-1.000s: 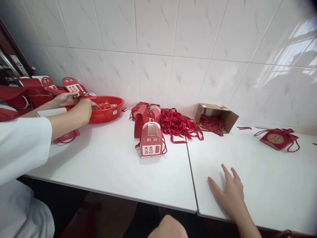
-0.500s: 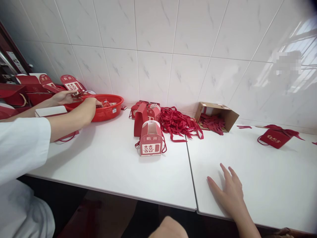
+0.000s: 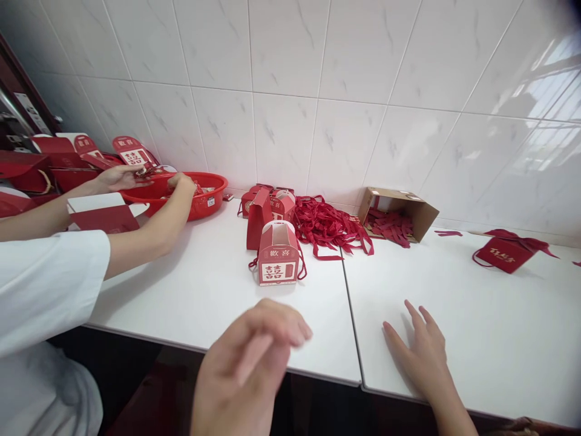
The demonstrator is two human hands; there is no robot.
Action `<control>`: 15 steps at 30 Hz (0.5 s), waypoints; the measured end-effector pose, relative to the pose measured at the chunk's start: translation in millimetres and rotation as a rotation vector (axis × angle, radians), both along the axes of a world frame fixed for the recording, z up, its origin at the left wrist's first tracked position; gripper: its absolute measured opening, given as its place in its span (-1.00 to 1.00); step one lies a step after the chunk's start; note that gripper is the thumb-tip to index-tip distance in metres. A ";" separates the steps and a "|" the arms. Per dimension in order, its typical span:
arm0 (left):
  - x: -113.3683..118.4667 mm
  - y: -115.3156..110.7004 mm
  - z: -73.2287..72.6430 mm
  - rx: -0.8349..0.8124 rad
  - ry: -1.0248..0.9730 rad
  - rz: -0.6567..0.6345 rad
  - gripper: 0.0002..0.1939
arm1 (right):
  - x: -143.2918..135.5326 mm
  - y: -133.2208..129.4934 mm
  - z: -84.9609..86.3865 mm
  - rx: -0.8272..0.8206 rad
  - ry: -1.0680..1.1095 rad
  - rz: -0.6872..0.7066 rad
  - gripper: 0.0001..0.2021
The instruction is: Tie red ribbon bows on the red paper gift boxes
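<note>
My left hand (image 3: 249, 363) is raised in front of the table's near edge, fingers bent forward, a gap showing between them and the thumb, nothing in it. Beyond it stands a red-and-cream gift box (image 3: 278, 254) with cord handles, apart from the hand. On the right, my right hand (image 3: 421, 346) rests on the white tabletop (image 3: 476, 315) with fingers spread and holds nothing. A heap of dark red ribbons (image 3: 327, 223) lies farther back. A small red box (image 3: 503, 251) tied with a ribbon sits at the far right.
At left, a co-worker's arms (image 3: 149, 239) reach over a red plastic basket (image 3: 211, 203) and an opened box (image 3: 106, 218). Against the tiled wall (image 3: 290, 54) lies a cardboard box (image 3: 422, 215) with red ribbon pieces (image 3: 393, 227). A seam divides the tabletop.
My left hand has risen from the bottom edge into view, moving up and to the left. My right hand has stayed almost still. The co-worker's nearer arm has shifted right over the basket.
</note>
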State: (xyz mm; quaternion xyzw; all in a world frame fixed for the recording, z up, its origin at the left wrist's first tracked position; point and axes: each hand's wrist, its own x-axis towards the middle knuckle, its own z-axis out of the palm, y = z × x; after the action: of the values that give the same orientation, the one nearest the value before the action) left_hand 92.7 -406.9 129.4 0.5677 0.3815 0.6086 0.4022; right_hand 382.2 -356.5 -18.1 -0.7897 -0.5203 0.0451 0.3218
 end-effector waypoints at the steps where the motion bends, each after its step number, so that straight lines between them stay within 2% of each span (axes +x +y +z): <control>1: 3.4 10.1 -1.3 -0.031 -0.122 -0.004 -0.83 | -0.9 -0.3 0.9 0.002 -0.001 0.000 -0.28; 4: 12.0 28.2 -5.0 -0.129 -0.340 -0.055 -0.89 | -4.9 -2.0 4.5 0.011 0.000 -0.010 -0.29; 11: 13.3 29.9 -10.4 -0.176 -0.364 -0.120 -0.88 | -8.2 -4.3 7.7 0.005 0.015 -0.018 -0.29; 13: 4.0 46.2 -11.5 -0.162 -0.354 -0.071 -0.82 | -7.5 -4.5 7.5 0.010 0.002 -0.013 -0.31; 15: -11.8 72.2 -14.0 -0.135 -0.367 0.075 -0.75 | -7.2 -5.2 7.9 0.008 -0.022 0.007 -0.35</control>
State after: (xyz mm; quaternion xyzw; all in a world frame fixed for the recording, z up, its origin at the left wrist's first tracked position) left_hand 80.9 -334.6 115.4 0.4045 0.3625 0.6895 0.4791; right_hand 375.0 -361.7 -10.2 -0.7870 -0.5268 0.0356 0.3191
